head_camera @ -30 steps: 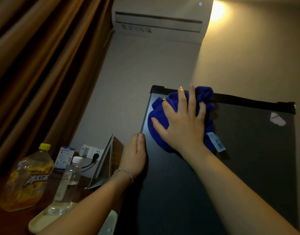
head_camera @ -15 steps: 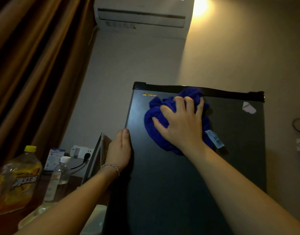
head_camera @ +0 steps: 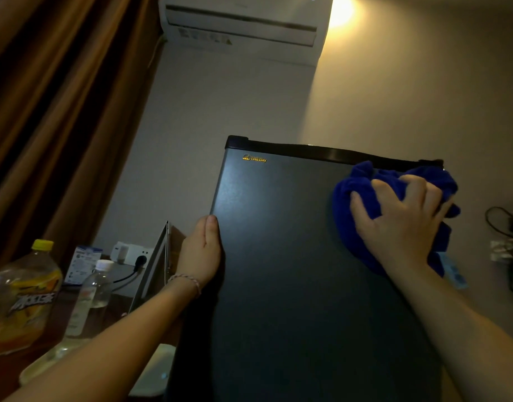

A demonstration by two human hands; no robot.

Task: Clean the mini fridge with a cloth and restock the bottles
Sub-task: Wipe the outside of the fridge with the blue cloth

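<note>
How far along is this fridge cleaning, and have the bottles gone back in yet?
Early to middle, it seems. In hand: the right hand grips the blue cloth against the upper right of the closed fridge door, while the left hand rests on the door's left edge. Done: hard to judge. Left: restocking, since the yellow-capped bottle and clear bottle stand outside, left of the fridge.

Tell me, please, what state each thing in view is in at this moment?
mini fridge: door shut.
blue cloth: bunched, pressed on the door's top right.
right hand: grips the cloth.
left hand: flat against the door's left edge.
yellow-capped bottle: upright, capped.
white-capped bottle: upright, capped.
</note>
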